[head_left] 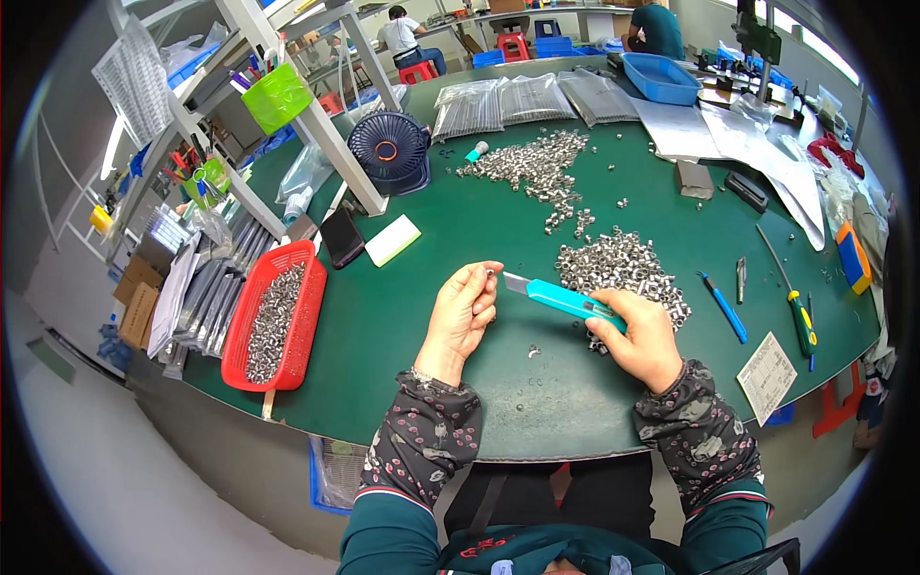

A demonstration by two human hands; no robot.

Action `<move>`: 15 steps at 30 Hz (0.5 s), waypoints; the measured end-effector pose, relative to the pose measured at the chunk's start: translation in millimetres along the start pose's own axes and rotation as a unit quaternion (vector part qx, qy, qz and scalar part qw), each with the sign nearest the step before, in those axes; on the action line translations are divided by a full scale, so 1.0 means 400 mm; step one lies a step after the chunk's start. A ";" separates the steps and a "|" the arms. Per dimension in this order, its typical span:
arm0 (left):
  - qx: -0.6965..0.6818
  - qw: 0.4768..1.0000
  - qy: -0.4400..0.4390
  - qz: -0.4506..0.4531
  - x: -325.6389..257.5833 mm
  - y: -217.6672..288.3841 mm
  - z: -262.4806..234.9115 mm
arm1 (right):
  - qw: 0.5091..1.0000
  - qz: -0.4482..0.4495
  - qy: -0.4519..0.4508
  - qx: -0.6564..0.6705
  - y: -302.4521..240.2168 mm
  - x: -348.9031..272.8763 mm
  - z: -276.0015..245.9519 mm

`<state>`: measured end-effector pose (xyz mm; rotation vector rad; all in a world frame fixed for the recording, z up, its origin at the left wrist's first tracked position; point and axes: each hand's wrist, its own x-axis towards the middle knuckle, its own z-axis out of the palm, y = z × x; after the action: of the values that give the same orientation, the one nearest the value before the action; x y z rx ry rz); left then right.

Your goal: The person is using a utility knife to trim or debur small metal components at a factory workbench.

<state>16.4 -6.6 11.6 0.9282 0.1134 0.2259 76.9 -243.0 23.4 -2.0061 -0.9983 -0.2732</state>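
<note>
My left hand (pixel 462 314) is closed, with thumb and forefinger pinching a small metal ring (pixel 491 273) that is mostly covered by the fingertips. A teal utility knife (pixel 565 298) lies in the grip of my right hand (pixel 640 335). Its blade (pixel 516 283) is out and points left, close to the pinched ring; whether the two touch I cannot tell. Just behind the knife is a heap of small shiny metal rings (pixel 628 264). A second, looser spread of similar rings (pixel 537 163) lies farther back. One loose bit (pixel 534 352) rests on the green table nearer me.
At left stands a red basket (pixel 305 331) of metal rings, near a black fan (pixel 390 151), a phone (pixel 340 237) and a pale notepad (pixel 393 240). To the right lie a blue-handled tool (pixel 725 311), a screwdriver (pixel 800 321) and a printed card (pixel 767 377). A blue tray (pixel 661 91) sits behind.
</note>
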 end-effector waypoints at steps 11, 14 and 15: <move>0.040 0.999 -0.028 0.016 -0.005 -0.010 0.005 | 0.981 0.112 -0.113 0.107 -0.004 0.011 -0.005; 0.089 0.994 0.046 0.039 -0.004 -0.002 0.011 | 0.980 0.112 -0.110 0.120 0.005 0.008 -0.006; 0.083 0.995 0.038 0.047 -0.003 0.001 0.009 | 0.984 0.095 -0.103 0.111 0.009 0.008 -0.005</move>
<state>16.1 -9.4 13.8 1.0924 0.1617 0.3428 81.9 -244.0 24.2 -1.9324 -0.9109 0.1456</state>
